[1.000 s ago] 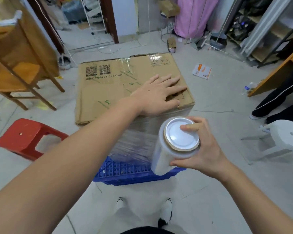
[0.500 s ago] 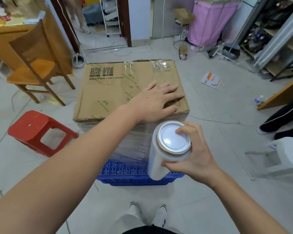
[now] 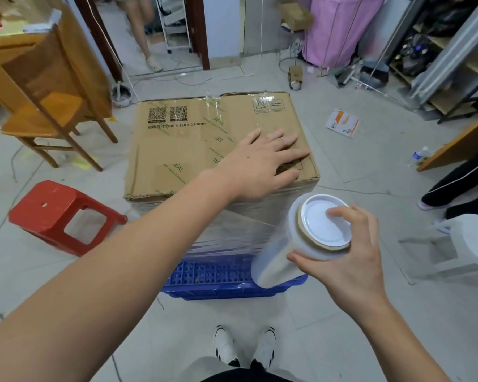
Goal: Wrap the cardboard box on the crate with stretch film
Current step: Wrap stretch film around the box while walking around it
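A: Where's the box?

B: Cardboard box [image 3: 204, 142] square on the blue crate [image 3: 226, 279], out in front on the floor, just beyond the shoes. Long side running left to right.

A: And the hands?

B: Left hand [image 3: 262, 164] flat on the lid near the right front corner, fingers [image 3: 283, 139] straight and spread, pressing down, gripping nothing. Right hand [image 3: 345, 260] curled round the top end of the film roll [image 3: 290, 252], thumb across the white end cap, fingers under the rim.

A: Which way from the roll to the box?

B: Up and to the left. Roll just off the box's near right corner, tilted, its long axis slanting down and left toward the crate. Sheet of film [image 3: 232, 232] stretched from the roll leftward across the near face.

A: Nearer hand for the next pass?

B: Right, by far; already at the corner. Probably round the right side next, with tension kept on the sheet and the lid held steady.

A: Anything inside box or crate?

B: Box taped closed, contents hidden. Crate covered by the box, only the front lattice showing; cannot tell what, if anything, sits in it.

A: Progress?

B: Near face already glossy with layers, lid bare. Somewhere mid-wrap, at a guess.
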The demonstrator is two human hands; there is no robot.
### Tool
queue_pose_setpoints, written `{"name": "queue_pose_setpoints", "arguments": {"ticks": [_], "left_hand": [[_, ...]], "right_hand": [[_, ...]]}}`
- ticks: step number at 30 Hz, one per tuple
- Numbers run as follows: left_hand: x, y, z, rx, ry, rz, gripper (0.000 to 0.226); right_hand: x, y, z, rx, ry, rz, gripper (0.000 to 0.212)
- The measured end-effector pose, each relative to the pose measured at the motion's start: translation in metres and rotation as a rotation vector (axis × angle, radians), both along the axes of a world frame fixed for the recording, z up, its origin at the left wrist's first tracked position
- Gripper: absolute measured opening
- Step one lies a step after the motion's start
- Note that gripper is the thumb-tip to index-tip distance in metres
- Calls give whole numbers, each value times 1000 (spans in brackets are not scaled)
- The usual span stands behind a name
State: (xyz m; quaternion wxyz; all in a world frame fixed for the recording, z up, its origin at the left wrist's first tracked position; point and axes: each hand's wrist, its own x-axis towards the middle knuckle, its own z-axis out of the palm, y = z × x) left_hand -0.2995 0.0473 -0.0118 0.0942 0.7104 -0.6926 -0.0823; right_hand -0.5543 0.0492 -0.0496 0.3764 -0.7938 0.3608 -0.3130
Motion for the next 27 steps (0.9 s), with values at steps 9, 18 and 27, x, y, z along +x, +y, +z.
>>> {"name": "queue_pose_setpoints", "arguments": {"ticks": [9,18,27], "left_hand": [[-1,-1,2,5,-11,-5,55],[-1,-2,2,-6,-6,-10,55],[-14,-22,10,-16,-92,59,57]], "right_hand": [[-3,-1,-6,-27,52,-126,91],[-11,-30,2,-14,217,25,98],[-17,-74,19,-51,272,321,95]]}}
